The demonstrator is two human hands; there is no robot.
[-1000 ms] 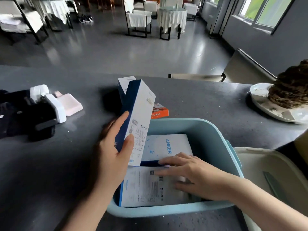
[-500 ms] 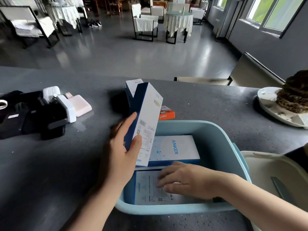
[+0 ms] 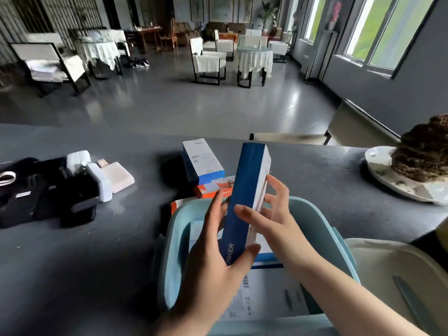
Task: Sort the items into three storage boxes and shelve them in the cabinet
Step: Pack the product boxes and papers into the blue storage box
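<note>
My left hand [image 3: 213,265] grips the lower end of a tall blue and white Anker box [image 3: 244,197], held upright above the light blue storage box [image 3: 322,229]. My right hand [image 3: 274,214] holds the same box from the right, thumb on the blue side and fingers spread on the white face. Flat white and blue boxes [image 3: 264,299] lie inside the storage box. Behind it on the dark table, another blue and white box [image 3: 201,161] stands by an orange box [image 3: 213,189].
A cream storage box [image 3: 378,267] sits to the right of the blue one. Black pouches [image 3: 46,197], white chargers [image 3: 99,180] and a pale pink power bank [image 3: 118,177] lie at the left. A plate with a dark brown heap [image 3: 421,163] stands at the far right.
My right hand has left the flat box in the storage box and taken hold of the tall box. The tall box has turned its blue side toward me. The view has tilted up.
</note>
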